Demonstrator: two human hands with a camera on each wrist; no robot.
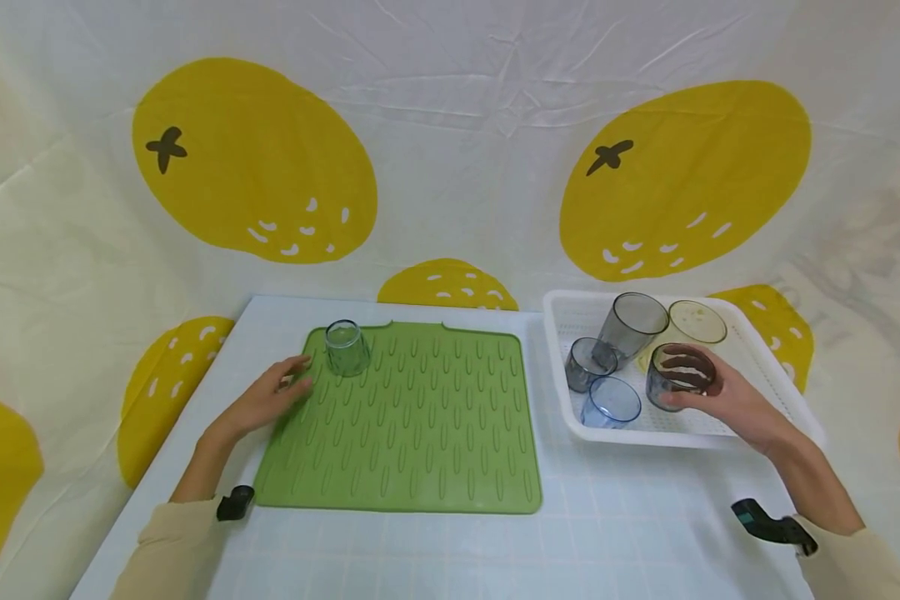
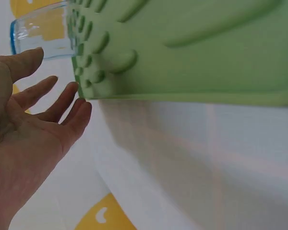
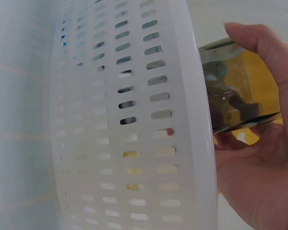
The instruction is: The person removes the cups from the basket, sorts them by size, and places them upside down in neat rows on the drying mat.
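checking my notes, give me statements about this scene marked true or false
1. The right hand grips a dark glass at the basket. True.
2. One clear glass is on the mat. True.
3. The clear glass lies on its side. False: it stands.
4. The left hand holds nothing. True.
5. The mat is pink. False: it is green.
6. The basket is left of the mat. False: it is to the right.

A white, wrinkly cloth (image 1: 457,175) hangs behind the bench (image 1: 390,558) and on both sides, like walls. Big yellow fruits (image 1: 262,167) are printed on it, with little white marks. Two have a dark cross. The bench is pale blue with thin, faint lines.
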